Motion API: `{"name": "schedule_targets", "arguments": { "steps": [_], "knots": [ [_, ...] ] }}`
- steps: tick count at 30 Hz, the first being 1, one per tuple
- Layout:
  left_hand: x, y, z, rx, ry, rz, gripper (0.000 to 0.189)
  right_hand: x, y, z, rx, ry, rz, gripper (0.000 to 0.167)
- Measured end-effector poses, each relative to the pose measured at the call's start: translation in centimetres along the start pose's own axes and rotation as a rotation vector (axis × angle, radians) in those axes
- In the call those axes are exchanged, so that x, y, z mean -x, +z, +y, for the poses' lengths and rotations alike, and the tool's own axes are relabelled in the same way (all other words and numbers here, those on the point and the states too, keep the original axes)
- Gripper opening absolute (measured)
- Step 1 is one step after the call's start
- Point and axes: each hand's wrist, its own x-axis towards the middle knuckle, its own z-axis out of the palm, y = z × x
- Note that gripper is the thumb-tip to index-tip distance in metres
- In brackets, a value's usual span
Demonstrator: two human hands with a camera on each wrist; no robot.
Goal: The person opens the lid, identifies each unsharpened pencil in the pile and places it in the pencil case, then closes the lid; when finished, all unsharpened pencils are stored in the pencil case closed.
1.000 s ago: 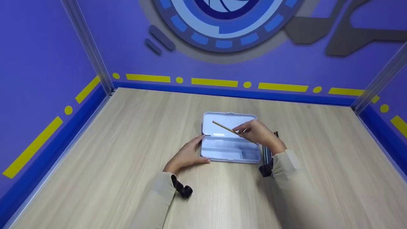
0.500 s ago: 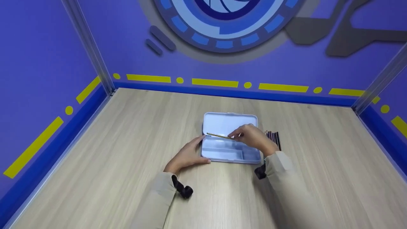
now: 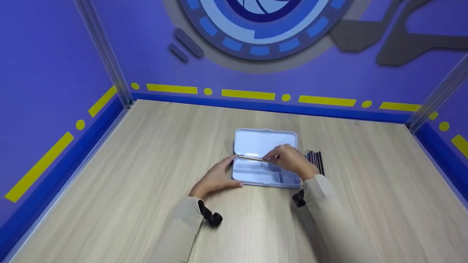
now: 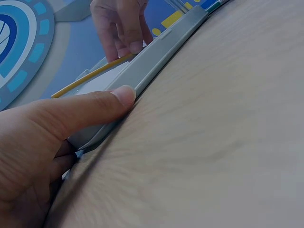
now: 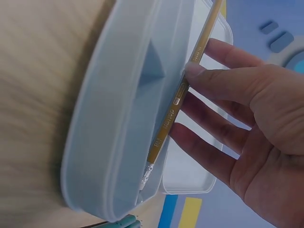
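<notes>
A white pencil case (image 3: pixel 256 182) lies opened out on the table, its lid (image 3: pixel 256 140) folded back toward the far wall. My left hand (image 3: pixel 215 177) holds the case's left end, thumb (image 4: pixel 124 96) against the front wall and fingers behind. Over the rear compartment, my right hand (image 3: pixel 289 159) pinches a yellow pencil (image 5: pixel 178 97) between thumb and fingertips. The pencil lies nearly lengthwise along the hinge side. Its silver ferrule (image 5: pixel 147 173) and eraser end dip inside the case wall in the right wrist view.
Several dark pencils (image 3: pixel 316 160) lie side by side on the table right of the case, partly hidden by my right hand and sleeve. Dividers (image 3: pixel 280 178) split the case into compartments. Blue panels (image 3: pixel 204 78) with yellow marks border the wooden table (image 3: pixel 153 146).
My right hand has moved slightly left and lowered the pencil from a slant over the lid to nearly level in the rear compartment. The left hand has stayed on the case.
</notes>
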Motion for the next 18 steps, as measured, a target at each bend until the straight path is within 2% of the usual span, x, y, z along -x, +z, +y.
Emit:
{"name": "schedule_targets", "arguments": {
  "steps": [6,15,18],
  "knots": [
    [-0.05,-0.08,-0.05,0.009,-0.005,-0.006,0.101,-0.04,0.18,-0.23,-0.007,0.036,-0.004,0.027],
    [0.08,-0.18,0.02,-0.002,-0.014,-0.004,0.103,0.32,-0.01,-0.38,-0.087,0.108,-0.039,0.029],
    [0.12,-0.13,0.05,-0.003,-0.016,-0.004,0.103,0.55,-0.14,-0.26,-0.092,0.1,-0.04,0.028]
  ]
}}
